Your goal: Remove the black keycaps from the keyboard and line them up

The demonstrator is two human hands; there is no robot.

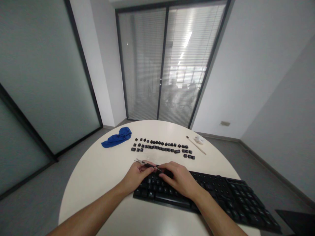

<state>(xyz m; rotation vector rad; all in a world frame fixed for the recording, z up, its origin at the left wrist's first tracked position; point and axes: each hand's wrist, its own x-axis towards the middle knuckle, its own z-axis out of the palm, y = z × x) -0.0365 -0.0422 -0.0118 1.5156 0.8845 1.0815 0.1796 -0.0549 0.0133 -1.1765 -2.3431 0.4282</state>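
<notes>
Across the near part of the round tabletop (86,183), a black full-size computer keyboard (222,193) lies slantwise, running toward four o'clock from the point where the fingertips meet (clock directions are taken from there). At three to four o'clock, the right hand (179,178) bends over the upper-left keys, its thumb and fingers beside the tool's inner end; whether they grip anything cannot be told. At nine o'clock, the left hand (139,173) is closed around a slim metal tool (140,161), whose pale end projects toward ten o'clock. The step in hand appears to be close work on one key or keycap; removal cannot be distinguished from refitting. The next move probably calls for a steady keyboard and fine fingertip control at a single key. Beyond, at twelve o'clock, loose black keycaps (163,149) stand in ordered rows. At two o'clock lie a toothbrush-like brush (196,145) and, just past it, a crumpled white wrapper or tissue (199,140); at ten, a rumpled blue cloth (118,137).
</notes>
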